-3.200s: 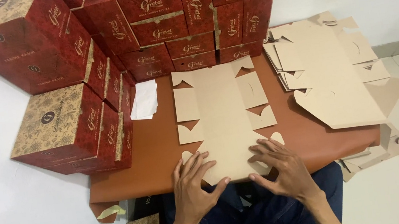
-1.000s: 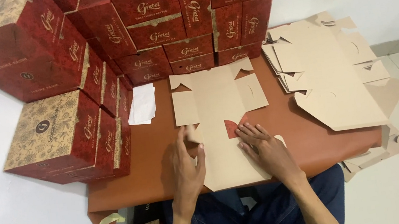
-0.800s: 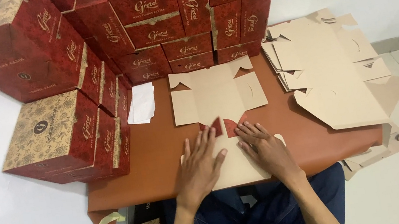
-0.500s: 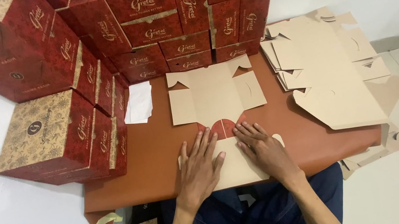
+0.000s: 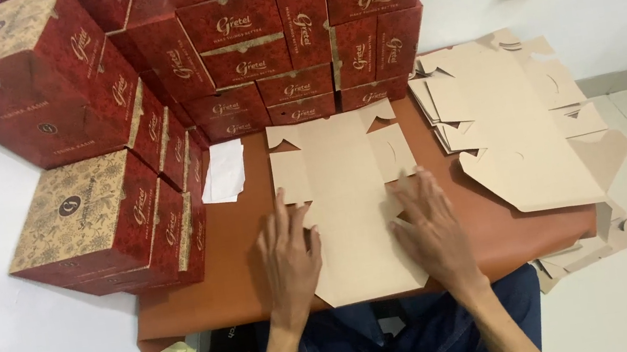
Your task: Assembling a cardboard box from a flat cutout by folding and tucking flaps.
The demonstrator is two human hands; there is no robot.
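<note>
A flat tan cardboard box blank (image 5: 342,172) lies in the middle of the brown table (image 5: 240,235), its near part folded over. My left hand (image 5: 290,258) presses flat on the left side of the folded part, fingers spread. My right hand (image 5: 429,227) presses flat on the right side, fingers pointing away from me. Neither hand grips anything; both palms rest on the cardboard.
Assembled dark red boxes with gold patterned lids (image 5: 89,207) are stacked along the left and back (image 5: 285,33). A pile of unfolded tan blanks (image 5: 509,116) overhangs the table's right side. A white paper (image 5: 223,172) lies near the left stack. More blanks (image 5: 585,248) lie on the floor.
The near flaps of the blank, standing up with their red inside showing, have been pushed down flat. Both hands moved forward and now press on the folded cardboard.
</note>
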